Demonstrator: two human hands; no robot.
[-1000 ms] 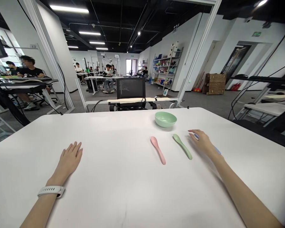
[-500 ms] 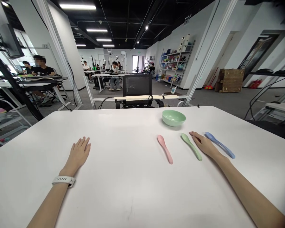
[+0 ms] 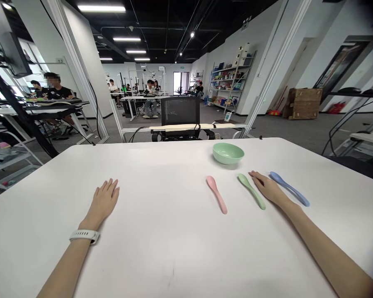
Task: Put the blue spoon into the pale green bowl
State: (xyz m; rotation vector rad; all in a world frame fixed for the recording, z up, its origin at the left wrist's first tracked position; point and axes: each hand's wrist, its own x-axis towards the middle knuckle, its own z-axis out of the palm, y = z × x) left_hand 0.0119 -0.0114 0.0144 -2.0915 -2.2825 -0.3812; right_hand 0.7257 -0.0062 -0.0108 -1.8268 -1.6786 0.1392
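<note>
My left hand (image 3: 104, 201) lies palm down on the left part of the white table (image 3: 161, 244), fingers stretched and a little apart, holding nothing. Farther right, my right hand (image 3: 266, 187) rests on the tabletop between a green spoon (image 3: 251, 191) and a blue spoon (image 3: 289, 188); its fingers are extended and nothing shows in them. A pink spoon (image 3: 217, 195) lies to the left of the green one. Behind the spoons stands a light green bowl (image 3: 228, 153), near the table's far edge.
A black mesh office chair (image 3: 180, 111) stands beyond the far edge, behind a white frame bar. Metal posts rise at both far sides. Several people sit at desks in the background, and a loaded shelf (image 3: 231, 80) stands along the right wall.
Both hands, the spoons and the bowl keep their places on the table. Only a very slight shift of the whole view shows.
</note>
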